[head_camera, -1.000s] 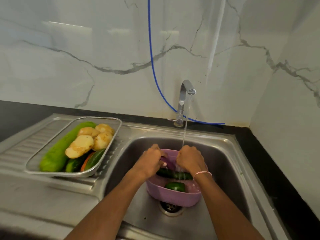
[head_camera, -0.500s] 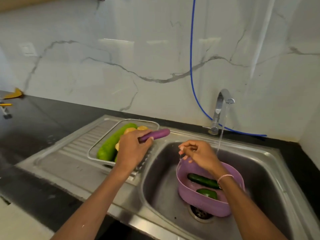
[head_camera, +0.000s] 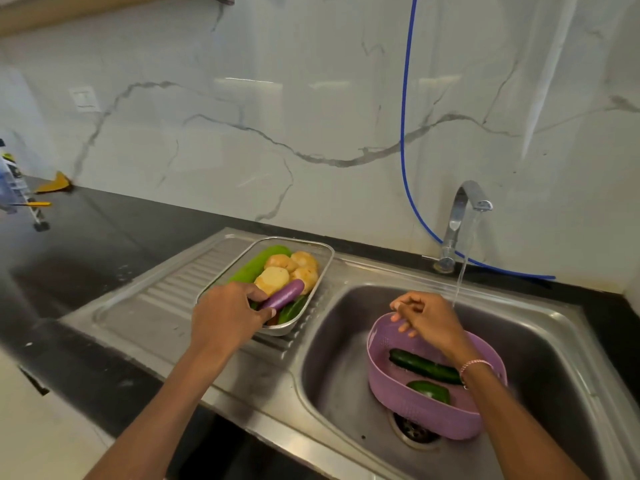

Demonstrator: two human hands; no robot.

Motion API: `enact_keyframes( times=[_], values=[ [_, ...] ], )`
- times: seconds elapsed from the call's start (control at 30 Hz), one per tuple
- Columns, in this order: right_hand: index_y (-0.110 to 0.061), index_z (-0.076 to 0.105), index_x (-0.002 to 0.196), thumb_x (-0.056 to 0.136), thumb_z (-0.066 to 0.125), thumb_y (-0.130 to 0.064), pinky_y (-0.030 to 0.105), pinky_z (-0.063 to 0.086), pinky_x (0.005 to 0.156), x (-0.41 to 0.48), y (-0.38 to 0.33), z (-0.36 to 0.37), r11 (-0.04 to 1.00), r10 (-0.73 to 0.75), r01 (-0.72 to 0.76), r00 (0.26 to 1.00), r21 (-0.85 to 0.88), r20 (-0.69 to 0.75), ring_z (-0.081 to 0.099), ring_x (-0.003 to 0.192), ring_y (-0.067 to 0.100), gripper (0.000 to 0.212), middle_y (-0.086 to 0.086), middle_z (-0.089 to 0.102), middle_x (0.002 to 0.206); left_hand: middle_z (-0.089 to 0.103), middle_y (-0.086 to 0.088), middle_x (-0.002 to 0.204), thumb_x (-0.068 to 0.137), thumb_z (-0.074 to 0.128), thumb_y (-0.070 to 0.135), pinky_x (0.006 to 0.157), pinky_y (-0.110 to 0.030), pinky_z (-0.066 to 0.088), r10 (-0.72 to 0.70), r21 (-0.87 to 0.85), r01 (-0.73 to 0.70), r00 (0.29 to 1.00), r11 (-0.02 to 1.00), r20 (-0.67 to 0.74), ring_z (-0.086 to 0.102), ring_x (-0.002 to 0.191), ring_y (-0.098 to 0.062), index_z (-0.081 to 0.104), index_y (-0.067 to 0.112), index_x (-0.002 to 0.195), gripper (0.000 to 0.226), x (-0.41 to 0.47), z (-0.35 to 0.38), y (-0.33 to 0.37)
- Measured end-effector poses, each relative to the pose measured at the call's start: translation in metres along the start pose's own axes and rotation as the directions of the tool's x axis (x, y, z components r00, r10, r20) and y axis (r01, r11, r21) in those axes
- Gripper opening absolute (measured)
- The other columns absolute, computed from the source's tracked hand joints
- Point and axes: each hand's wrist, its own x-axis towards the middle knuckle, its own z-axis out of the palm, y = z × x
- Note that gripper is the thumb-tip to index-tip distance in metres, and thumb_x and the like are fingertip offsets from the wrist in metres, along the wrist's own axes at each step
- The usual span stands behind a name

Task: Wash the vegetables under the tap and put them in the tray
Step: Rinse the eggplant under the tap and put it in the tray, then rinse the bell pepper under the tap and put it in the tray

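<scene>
Steel sink (head_camera: 346, 341): tray (head_camera: 325, 258) of potatoes (head_camera: 273, 279), left fingers (head_camera: 254, 292) round aubergine (head_camera: 284, 294); colander (head_camera: 415, 414), perhaps cucumbers (head_camera: 422, 367), right fingers (head_camera: 405, 303) loose.

Brushed steel sink (head_camera: 343, 344), dull sheen, its drainboard (head_camera: 166, 296) ribbed — the tray (head_camera: 326, 258) brighter, polished metal. The tap (head_camera: 461, 206) is mirror chrome. Purple basket (head_camera: 412, 415): matt perforated plastic. The aubergine (head_camera: 285, 294) has smooth glossy skin; the marble-look wall (head_camera: 277, 98) gleams, slick and glossy.
</scene>
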Motion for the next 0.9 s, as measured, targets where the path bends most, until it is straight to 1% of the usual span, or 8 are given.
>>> enact_keyframes(
  times=[0.2, 0.33, 0.43, 0.53, 0.63, 0.7, 0.8, 0.9],
  values=[
    [-0.021, 0.078, 0.082, 0.098, 0.07, -0.01, 0.039, 0.065, 0.082, 0.007, 0.032, -0.012, 0.907, 0.204, -0.164, 0.977, -0.389, 0.064, 0.075, 0.078, 0.018, 0.021, -0.002, 0.078, 0.082, 0.073, 0.008, 0.087, 0.085, 0.077, 0.035, 0.061, -0.032, 0.051, 0.157, -0.203, -0.202, 0.964, 0.958, -0.215, 0.067, 0.072, -0.021, 0.078, 0.027, 0.085, 0.008, -0.003, 0.008, 0.054],
    [-0.019, 0.082, 0.088, 0.086, 0.086, -0.022, 0.036, 0.062, 0.081, -0.009, 0.05, -0.014, 0.801, 0.394, -0.197, 0.884, -0.565, 0.252, 0.073, 0.084, 0.021, 0.006, -0.001, 0.077, 0.083, 0.077, 0.008, 0.085, 0.089, 0.069, 0.033, 0.067, -0.033, 0.056, 0.276, -0.348, -0.308, 0.951, 0.885, -0.139, 0.07, 0.077, -0.019, 0.077, 0.028, 0.093, 0.01, -0.012, 0.036, 0.113],
    [-0.02, 0.081, 0.11, 0.084, 0.086, -0.043, 0.038, 0.059, 0.091, -0.017, 0.053, -0.013, 0.719, 0.495, -0.146, 0.794, -0.68, 0.353, 0.069, 0.099, 0.021, 0.035, -0.002, 0.076, 0.106, 0.078, 0.011, 0.086, 0.091, 0.068, 0.034, 0.075, -0.033, 0.059, 0.334, -0.447, -0.268, 0.94, 0.853, 0.075, 0.072, 0.079, -0.012, 0.078, 0.032, 0.096, 0.012, -0.009, 0.069, 0.151],
    [-0.021, 0.071, 0.134, 0.093, 0.079, -0.036, 0.034, 0.053, 0.085, -0.018, 0.051, -0.007, 0.709, 0.535, -0.14, 0.746, -0.691, 0.397, 0.064, 0.107, 0.025, 0.044, 0.004, 0.066, 0.124, 0.076, 0.017, 0.08, 0.086, 0.065, 0.037, 0.082, -0.037, 0.061, 0.309, -0.504, -0.126, 0.903, 0.855, 0.298, 0.073, 0.079, -0.009, 0.077, 0.038, 0.085, 0.012, -0.002, 0.101, 0.181],
    [-0.03, 0.056, 0.149, 0.099, 0.07, -0.03, 0.036, 0.048, 0.095, -0.018, 0.059, 0.0, 0.707, 0.538, -0.111, 0.725, -0.698, 0.43, 0.057, 0.118, 0.025, 0.052, 0.003, 0.059, 0.139, 0.077, 0.014, 0.076, 0.077, 0.06, 0.039, 0.085, -0.041, 0.062, 0.27, -0.479, -0.003, 0.83, 0.878, 0.488, 0.075, 0.079, -0.017, 0.073, 0.043, 0.069, 0.016, 0.002, 0.143, 0.2],
    [-0.03, 0.056, 0.149, 0.098, 0.07, -0.029, 0.039, 0.048, 0.101, -0.017, 0.065, 0.001, 0.695, 0.535, -0.09, 0.727, -0.713, 0.43, 0.058, 0.12, 0.027, 0.053, 0.002, 0.06, 0.145, 0.079, 0.007, 0.081, 0.077, 0.057, 0.043, 0.085, -0.041, 0.063, 0.232, -0.475, 0.064, 0.811, 0.878, 0.538, 0.076, 0.081, -0.024, 0.077, 0.038, 0.08, 0.02, -0.002, 0.17, 0.209],
    [-0.023, 0.059, 0.144, 0.092, 0.077, -0.031, 0.042, 0.05, 0.106, -0.008, 0.072, -0.009, 0.744, 0.489, -0.136, 0.778, -0.654, 0.395, 0.061, 0.124, 0.029, 0.056, 0.004, 0.065, 0.14, 0.078, -0.004, 0.105, 0.094, 0.057, 0.039, 0.09, -0.037, 0.057, 0.234, -0.405, -0.014, 0.834, 0.914, 0.5, 0.071, 0.103, -0.031, 0.077, 0.025, 0.102, 0.025, -0.01, 0.193, 0.215],
    [-0.027, 0.062, 0.139, 0.095, 0.074, -0.032, 0.037, 0.058, 0.094, 0.001, 0.075, -0.028, 0.899, 0.346, -0.237, 0.9, -0.369, 0.266, 0.066, 0.119, 0.025, 0.045, 0.002, 0.07, 0.131, 0.074, -0.007, 0.12, 0.104, 0.052, 0.032, 0.095, -0.036, 0.05, 0.348, -0.496, -0.064, 0.79, 0.866, 0.505, 0.067, 0.115, -0.03, 0.073, 0.022, 0.118, 0.027, -0.005, 0.206, 0.214]
  ],
)
